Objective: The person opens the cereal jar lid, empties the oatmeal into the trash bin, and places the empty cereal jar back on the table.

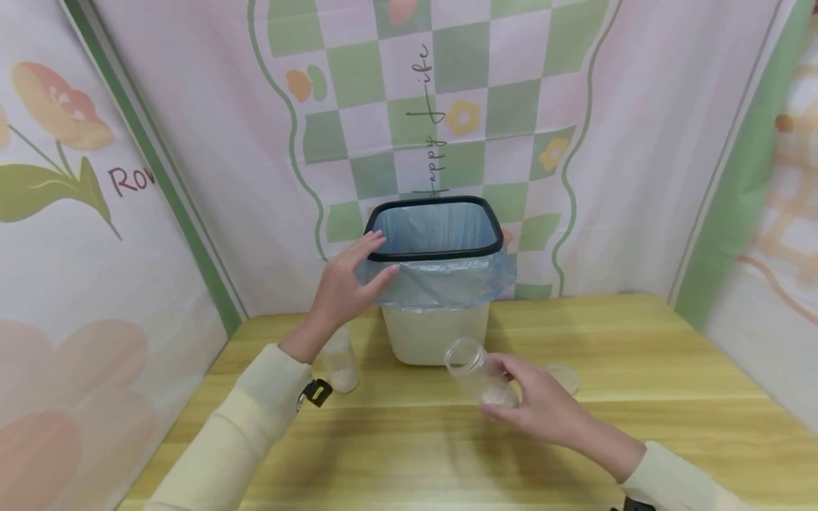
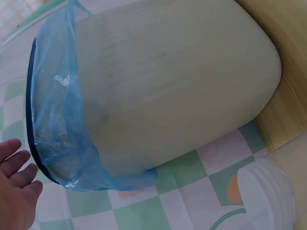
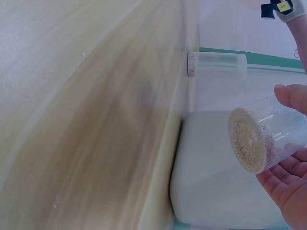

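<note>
In the head view, our right hand (image 1: pixel 540 397) grasps a clear jar (image 1: pixel 469 376), fingers and thumb round its side. The jar leans, its uncovered mouth pointing ahead and to the left of that hand, and some pale crumbs (image 1: pixel 498 396) lie in its lower end. Our left hand (image 1: pixel 350 277) is released, fingers stretched out and thumb apart, at the near left corner of the bin's black rim (image 1: pixel 441 255). The bin (image 1: pixel 441 337) stands on the desk (image 1: pixel 383 454) between and beyond our hands, with a blue bag (image 1: pixel 441 282) folded over its top. Just beyond our right hand lies a round clear lid (image 1: pixel 565 378); below our left wrist stands a second jar (image 1: pixel 341 365).

In the left wrist view, our left fingers sit beside the rim; whether they touch it we cannot tell. The second jar wears a white cap (image 2: pixel 264 196).

In the right wrist view, our right hand holds the clear jar near the bin, and the crumbs cling at its base. Past it, the second jar also has crumbs at its bottom.
</note>
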`<action>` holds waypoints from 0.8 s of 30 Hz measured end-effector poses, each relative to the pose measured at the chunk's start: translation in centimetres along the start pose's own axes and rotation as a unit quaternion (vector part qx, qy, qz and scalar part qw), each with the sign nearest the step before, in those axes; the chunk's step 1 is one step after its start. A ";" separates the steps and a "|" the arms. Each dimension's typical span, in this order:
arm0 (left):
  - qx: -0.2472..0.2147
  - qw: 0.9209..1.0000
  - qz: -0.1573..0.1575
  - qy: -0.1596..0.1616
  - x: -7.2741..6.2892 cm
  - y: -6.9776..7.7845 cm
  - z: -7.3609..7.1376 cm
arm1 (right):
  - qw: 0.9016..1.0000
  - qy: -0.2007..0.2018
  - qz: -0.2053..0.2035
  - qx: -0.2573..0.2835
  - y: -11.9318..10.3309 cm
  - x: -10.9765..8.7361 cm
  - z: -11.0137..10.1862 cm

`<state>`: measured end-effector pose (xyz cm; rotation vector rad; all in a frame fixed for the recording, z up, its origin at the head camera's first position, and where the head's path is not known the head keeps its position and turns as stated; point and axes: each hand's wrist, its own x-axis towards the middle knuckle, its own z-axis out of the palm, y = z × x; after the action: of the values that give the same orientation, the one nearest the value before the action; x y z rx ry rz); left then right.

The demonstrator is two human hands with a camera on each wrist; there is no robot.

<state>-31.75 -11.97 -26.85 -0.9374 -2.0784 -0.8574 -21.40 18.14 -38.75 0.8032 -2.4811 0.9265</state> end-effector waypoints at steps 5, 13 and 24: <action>0.004 1.000 -0.006 -0.017 0.8 -0.6 0.3 | 1.000 0.007 -0.002 0.000 -0.3 0.0 -0.8; 0.030 0.998 -0.024 -0.051 1.3 -1.0 0.5 | 1.000 0.015 -0.001 -0.021 -0.6 0.1 -2.2; 0.045 0.996 -0.040 -0.059 1.3 -0.9 0.8 | 1.000 0.020 -0.015 -0.014 -1.0 1.4 -5.1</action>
<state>-33.40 -11.35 -26.47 -0.8806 -2.2500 -0.7575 -21.16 20.49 -33.90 0.8014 -2.4355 0.8863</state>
